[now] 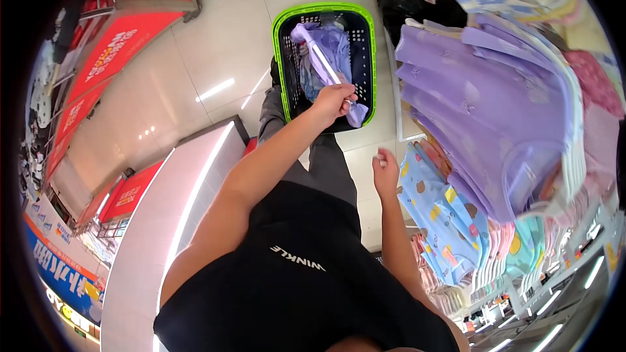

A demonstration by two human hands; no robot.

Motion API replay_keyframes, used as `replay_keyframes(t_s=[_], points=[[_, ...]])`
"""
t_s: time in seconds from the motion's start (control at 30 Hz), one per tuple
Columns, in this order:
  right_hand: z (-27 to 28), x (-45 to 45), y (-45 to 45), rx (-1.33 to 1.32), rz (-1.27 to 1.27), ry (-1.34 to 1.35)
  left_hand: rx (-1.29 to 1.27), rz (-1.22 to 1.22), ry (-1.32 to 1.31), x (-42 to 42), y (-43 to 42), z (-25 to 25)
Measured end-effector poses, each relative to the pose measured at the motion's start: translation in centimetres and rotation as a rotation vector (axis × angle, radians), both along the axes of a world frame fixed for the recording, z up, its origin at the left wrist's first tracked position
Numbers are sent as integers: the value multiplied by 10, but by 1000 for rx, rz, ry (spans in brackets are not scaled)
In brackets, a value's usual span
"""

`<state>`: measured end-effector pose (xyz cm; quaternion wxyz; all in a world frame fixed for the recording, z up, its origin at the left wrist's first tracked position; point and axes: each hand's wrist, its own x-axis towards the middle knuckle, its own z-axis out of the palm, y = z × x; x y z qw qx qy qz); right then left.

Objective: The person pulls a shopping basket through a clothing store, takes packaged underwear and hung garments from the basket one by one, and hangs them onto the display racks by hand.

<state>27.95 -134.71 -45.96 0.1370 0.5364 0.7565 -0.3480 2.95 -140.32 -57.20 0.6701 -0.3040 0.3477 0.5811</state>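
My left hand (pixel 334 103) is closed on a light purple garment (pixel 319 58) with a long white strip along it, perhaps a hanger. It is over the near part of a black basket with a bright green rim (pixel 277 58). Purple and bluish clothes (pixel 336 42) lie inside the basket, below the held garment. To the right of the basket and nearer my body, my right hand (pixel 385 161) is raised with its fingers curled in and nothing visible in them. It is beside a hanging light blue patterned garment (pixel 433 212), apart from it.
Large purple garments (pixel 482 111) hang on a rack at the right, with more clothes on hangers behind. A white lit counter (pixel 163 215) stands at the left. Red panelled displays (pixel 107 58) are at the upper left. The basket is on the tiled floor (pixel 225 32), by my legs.
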Motion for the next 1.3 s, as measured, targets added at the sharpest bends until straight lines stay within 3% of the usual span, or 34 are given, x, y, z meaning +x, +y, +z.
replay_keyframes(t_s=[0.1,0.2,0.3,0.37,0.43,0.5,0.63,0.67,0.7,0.77,0.83,0.9,1.07,1.2,1.3], points=[[39,-78,12,276,284,144,181,-35,-14,-33,1,96],[71,-124,13,289,299,221,281,-68,-20,-59,4,170],[103,-149,7,229,77,228,446,-91,0,-85,8,227],[109,-142,8,336,57,222,607,-181,105,-104,7,257],[129,-147,6,450,11,392,699,-303,181,-133,6,282],[155,-146,6,573,29,392,906,-343,659,-160,4,295],[243,-164,-1,684,21,457,825,-191,2127,-226,26,304],[259,-163,-1,703,33,450,854,-212,2242,-237,31,307],[276,-163,-2,722,46,442,874,-199,2251,-247,33,306],[309,-167,-6,761,48,488,913,-527,2344,-257,35,307],[331,-164,-8,794,56,536,919,-555,2341,-252,31,325],[348,-158,-4,841,62,607,965,-812,2021,-245,27,346],[375,-127,-10,732,-167,834,1083,-568,2063,-215,6,393],[386,-117,-17,617,-173,1050,1128,-463,2115,-194,-7,428],[394,-115,-19,696,-78,1043,1194,-469,2254,-178,-15,449]])
